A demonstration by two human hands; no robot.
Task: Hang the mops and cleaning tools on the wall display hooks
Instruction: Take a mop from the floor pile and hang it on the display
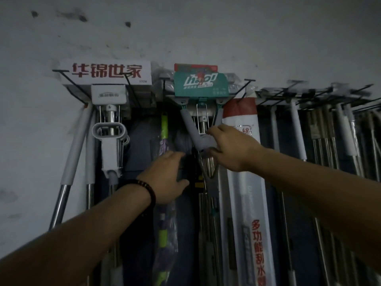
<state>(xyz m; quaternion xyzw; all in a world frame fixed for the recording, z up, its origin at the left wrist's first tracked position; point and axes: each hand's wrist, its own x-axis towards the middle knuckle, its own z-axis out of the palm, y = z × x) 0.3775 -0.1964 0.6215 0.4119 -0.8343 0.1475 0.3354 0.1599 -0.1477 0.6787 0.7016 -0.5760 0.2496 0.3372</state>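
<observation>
The wall (pixel 185 27) is dull grey-white with dark smudges. One mop head box (pixel 107 72) is white with red characters; the neighbouring card (pixel 201 84) is teal with white lettering over a red backing. A grey lever handle (pixel 198 133) hangs below. A lime-green pole (pixel 164 124) stands beside purple wrapping. The left wrist wears a dark beaded bracelet (pixel 147 189).

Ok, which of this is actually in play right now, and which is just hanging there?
In play:
- right hand on the grey lever of the teal-label mop
- left hand, reaching in beside it
- wall hooks

Just hanging:
- white-label mop
- green-handled tool
- white packaged squeegee
- row of handles, far right
</observation>
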